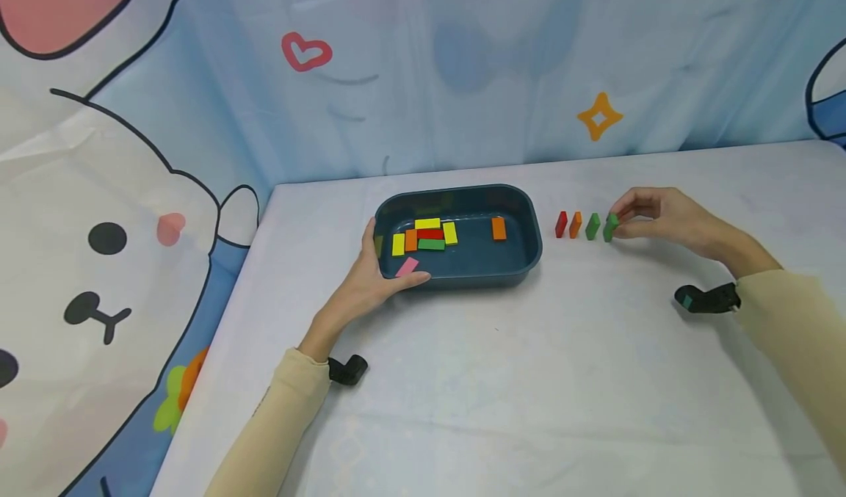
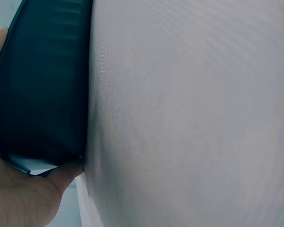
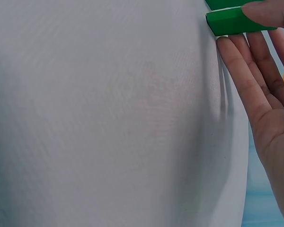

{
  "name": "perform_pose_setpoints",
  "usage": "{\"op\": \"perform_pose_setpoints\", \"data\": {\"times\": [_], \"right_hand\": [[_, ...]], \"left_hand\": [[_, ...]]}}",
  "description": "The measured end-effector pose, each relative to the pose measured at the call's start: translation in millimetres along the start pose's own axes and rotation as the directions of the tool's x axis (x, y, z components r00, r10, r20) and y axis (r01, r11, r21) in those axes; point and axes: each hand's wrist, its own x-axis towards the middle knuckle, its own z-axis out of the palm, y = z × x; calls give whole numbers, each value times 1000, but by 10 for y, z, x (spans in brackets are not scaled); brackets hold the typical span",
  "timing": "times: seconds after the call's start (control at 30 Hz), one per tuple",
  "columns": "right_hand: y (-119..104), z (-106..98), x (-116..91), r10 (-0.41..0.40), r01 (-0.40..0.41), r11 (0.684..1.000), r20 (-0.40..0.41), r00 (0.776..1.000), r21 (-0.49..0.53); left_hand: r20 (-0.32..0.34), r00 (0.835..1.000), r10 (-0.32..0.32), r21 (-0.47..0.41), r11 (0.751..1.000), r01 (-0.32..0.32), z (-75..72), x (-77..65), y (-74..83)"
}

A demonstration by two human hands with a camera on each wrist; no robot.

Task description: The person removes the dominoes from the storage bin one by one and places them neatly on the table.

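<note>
In the head view my left hand point(image 1: 374, 271) grips the left end of a dark teal tray point(image 1: 476, 283), thumb at its near side. The left wrist view shows the thumb against the wall of the tray point(image 2: 42, 94). Off to the right of the tray, my right hand point(image 1: 667, 219) pinches a green domino block point(image 1: 610, 228) that stands upright at the end of a short row. The right wrist view has the thumb on one face of this green block point(image 3: 232, 21) and fingertips behind it. Beside it stand another green block point(image 1: 593, 226), an orange block point(image 1: 576, 225) and a red block point(image 1: 561, 225).
Lying inside the tray are several yellow, orange, red and green blocks, a pink block point(image 1: 407, 266) leaning near the left wall and a lone orange block point(image 1: 499, 228) toward the right. A white cloth point(image 1: 496, 394) covers the table; a printed curtain point(image 1: 423, 78) hangs behind.
</note>
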Motion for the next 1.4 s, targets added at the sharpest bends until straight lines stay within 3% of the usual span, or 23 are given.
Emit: {"op": "perform_pose_setpoints", "data": {"times": [0.77, 1.03, 1.27, 1.4], "right_hand": [[22, -32, -42, 0, 0, 1000, 1, 1000, -1], [28, -60, -74, 22, -22, 999, 5, 1000, -46], [18, -163, -203, -19, 19, 997, -1, 1000, -74], [-129, -256, -258, -57, 55, 994, -25, 998, -90]], "left_hand": [[6, 1000, 22, -15, 1000, -22, 13, 2, 33], [9, 1000, 6, -4, 1000, -6, -4, -5, 33], [6, 1000, 6, 3, 1000, -6, -14, 1, 28], [7, 1000, 12, -4, 1000, -12, -5, 5, 20]]}}
